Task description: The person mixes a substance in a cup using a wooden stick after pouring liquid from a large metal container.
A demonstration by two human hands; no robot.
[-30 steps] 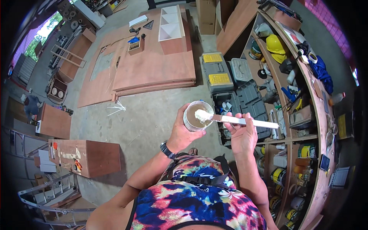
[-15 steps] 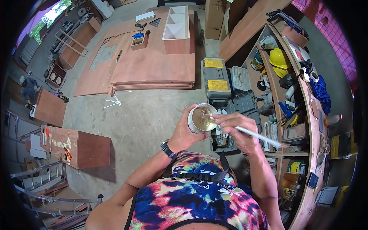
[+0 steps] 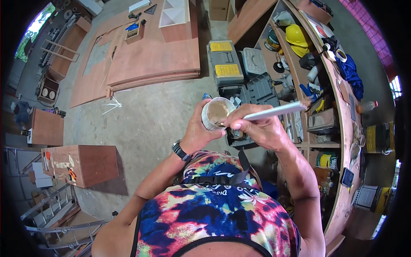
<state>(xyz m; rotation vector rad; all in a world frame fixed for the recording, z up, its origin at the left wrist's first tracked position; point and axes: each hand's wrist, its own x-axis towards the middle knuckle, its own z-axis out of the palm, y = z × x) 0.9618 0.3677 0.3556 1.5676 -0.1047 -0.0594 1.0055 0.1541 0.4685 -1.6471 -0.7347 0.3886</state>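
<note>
My left hand (image 3: 198, 132) is wrapped around a white cup (image 3: 209, 118), held tilted in front of my chest. Inside the cup lies a tan, creamy liquid (image 3: 218, 111). Fingers of my right hand (image 3: 262, 130) pinch a long white stick (image 3: 276, 111) close to the cup's rim. The stick's outer end looks brownish and frayed, pointing right toward the shelf. Its inner end is hidden by my fingers, at the cup's mouth. A dark watch sits on my left wrist.
Ahead, stacked plywood sheets (image 3: 154, 60) carry an open white-lined cabinet box (image 3: 177, 32). Grey toolboxes (image 3: 226, 58) and a cluttered wooden shelf (image 3: 317, 73) stand to the right. A wooden box (image 3: 98, 165) and a ladder (image 3: 64, 231) are at left. Another person (image 3: 22, 113) is far left.
The view has shifted, so the surroundings sit higher and further left. The stick's outer end has swung upward, my right hand has turned, and the liquid's surface looks less swirled.
</note>
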